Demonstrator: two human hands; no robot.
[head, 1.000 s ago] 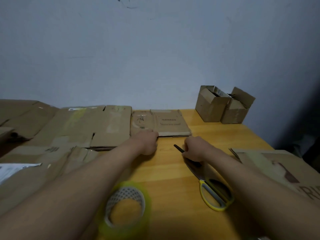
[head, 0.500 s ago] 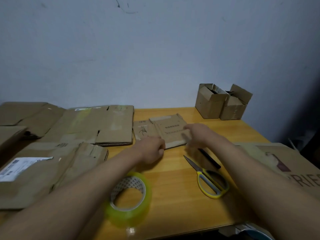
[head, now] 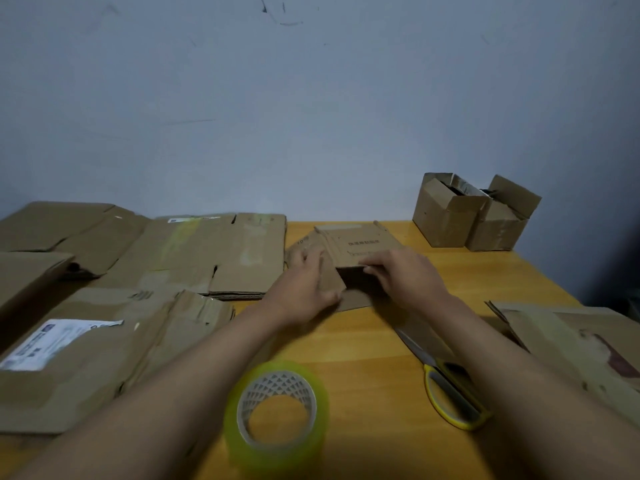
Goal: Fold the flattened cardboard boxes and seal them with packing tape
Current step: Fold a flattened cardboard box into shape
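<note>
A small flattened cardboard box (head: 360,242) lies in the middle of the wooden table (head: 381,348), its near end lifted and gaping open. My left hand (head: 306,287) grips its left side, fingers curled round a flap. My right hand (head: 403,275) pinches the raised top edge at the opening. A roll of clear yellowish packing tape (head: 277,412) stands on the table near me, between my forearms. Yellow-handled scissors (head: 446,382) lie to the right, partly under my right forearm.
Several large flattened boxes (head: 207,254) cover the table's left half, one with a white label (head: 52,341). Another flat box (head: 581,344) overhangs the right edge. Two small folded boxes (head: 471,213) stand at the back right by the wall.
Both hands have closed on the small flat box and pulled it nearer. Its near end has lifted and begun to open. My right hand has left the scissors.
</note>
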